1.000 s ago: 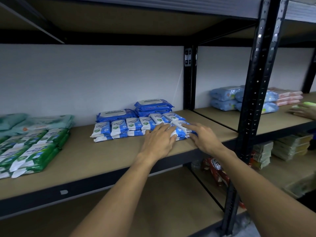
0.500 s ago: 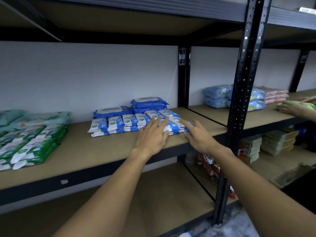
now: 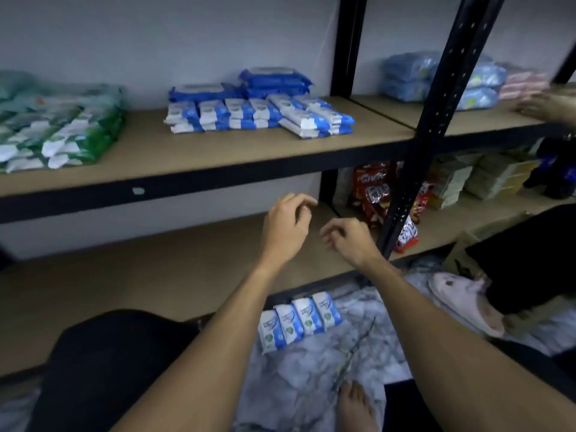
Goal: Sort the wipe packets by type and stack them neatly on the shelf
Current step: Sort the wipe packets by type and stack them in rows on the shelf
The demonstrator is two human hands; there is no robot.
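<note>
Our left grip [image 3: 285, 227] and right grip [image 3: 352, 241] hover empty, fingers loosely curled, while the row of four blue-white packets [image 3: 299, 319] lies on the floor [image 3: 296, 385] below them, long axes pointing at the shelf [image 3: 218, 151], slightly nearer the left.

Both hands, left [image 3: 285, 227] and right [image 3: 350, 241], hang empty, loosely curled.

Glossy plastic wipe packets [image 3: 258, 112] on matt brown board shelf [image 3: 218, 148], black perforated metal upright [image 3: 433, 120]; smooth marble-look floor [image 3: 296, 378] below.
</note>
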